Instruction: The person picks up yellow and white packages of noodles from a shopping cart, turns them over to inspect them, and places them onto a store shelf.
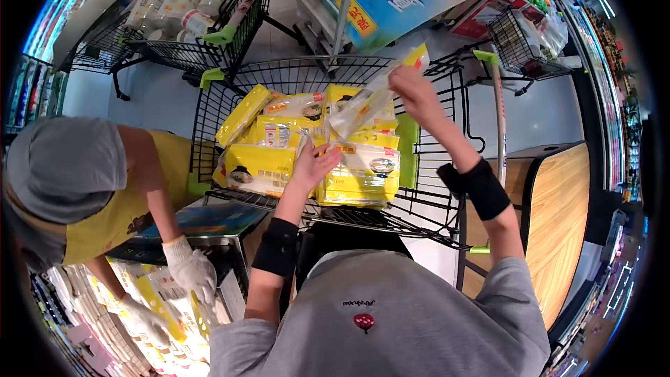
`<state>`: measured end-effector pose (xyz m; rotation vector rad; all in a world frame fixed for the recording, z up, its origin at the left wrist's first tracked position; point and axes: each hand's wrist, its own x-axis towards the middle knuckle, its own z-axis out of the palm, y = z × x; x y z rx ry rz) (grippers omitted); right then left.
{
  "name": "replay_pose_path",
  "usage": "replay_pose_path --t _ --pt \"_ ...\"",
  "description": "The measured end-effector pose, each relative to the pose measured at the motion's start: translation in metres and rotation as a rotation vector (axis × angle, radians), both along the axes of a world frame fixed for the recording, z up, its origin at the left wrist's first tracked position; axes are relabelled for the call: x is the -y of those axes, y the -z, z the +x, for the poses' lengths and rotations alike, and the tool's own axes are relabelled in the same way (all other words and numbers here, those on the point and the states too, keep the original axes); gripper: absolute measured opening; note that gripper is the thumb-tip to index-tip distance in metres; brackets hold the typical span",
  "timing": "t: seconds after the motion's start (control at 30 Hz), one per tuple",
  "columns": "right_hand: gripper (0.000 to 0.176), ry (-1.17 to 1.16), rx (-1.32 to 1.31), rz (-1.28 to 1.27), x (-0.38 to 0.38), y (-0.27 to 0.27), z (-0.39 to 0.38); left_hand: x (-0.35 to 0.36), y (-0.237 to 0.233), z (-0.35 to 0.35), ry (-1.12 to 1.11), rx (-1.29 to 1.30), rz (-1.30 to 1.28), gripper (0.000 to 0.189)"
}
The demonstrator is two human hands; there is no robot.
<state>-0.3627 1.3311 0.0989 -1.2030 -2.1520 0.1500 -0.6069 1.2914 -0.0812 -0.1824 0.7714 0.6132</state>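
My right hand [417,94] is raised over the right part of a black wire shopping cart [202,112]. Its fingers are closed on a crinkled, see-through plastic packet [366,106] with a yellow end, tilted down to the left. My left hand [315,165] rests on the yellow-and-white food packets [359,180] in the cart, with thumb and fingers apart. Several such packets lie stacked in two groups, some printed with a bowl picture. Another yellow packet [244,115] leans at the cart's left side.
At left, a co-worker in a grey cap [66,167] bends over shelved packets with gloved hands [190,269]. A cart of white jars [171,7] stands at upper left. Behind is a blue sign board [398,0]; a wooden-topped counter [558,216] stands at right.
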Motion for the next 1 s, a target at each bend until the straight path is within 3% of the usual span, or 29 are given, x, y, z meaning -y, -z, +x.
replay_pose_path --t 0.07,0.17,0.23,0.37,0.47,0.63,0.77,1.0 --pt "0.017 -0.039 -0.096 0.083 0.015 -0.056 -0.007 -0.003 -0.024 0.006 0.025 0.225 -0.089 0.054" --pt "0.014 -0.072 -0.420 0.054 0.034 -0.117 -0.013 0.013 -0.109 0.027 0.100 0.370 0.546 0.075" --pt "0.011 -0.124 -0.671 0.066 0.041 -0.139 -0.023 0.017 -0.171 0.030 0.151 0.642 0.406 0.079" --pt "0.010 -0.466 -0.852 0.169 0.026 -0.136 -0.029 0.043 -0.205 0.030 0.045 0.859 0.408 0.081" --pt "0.010 -0.432 -0.857 0.108 0.069 -0.137 -0.047 0.057 -0.203 0.025 -0.163 0.678 0.365 0.060" --pt "0.010 -0.374 -0.819 0.058 0.119 -0.142 -0.064 0.077 -0.233 0.008 -0.157 0.347 0.715 0.054" --pt "0.010 -0.367 -0.804 0.050 0.133 -0.147 -0.069 0.092 -0.255 -0.003 -0.183 0.428 0.626 0.054" --pt "0.010 -0.399 -0.791 0.051 0.139 -0.153 -0.080 0.115 -0.277 -0.009 -0.183 0.377 0.773 0.053"
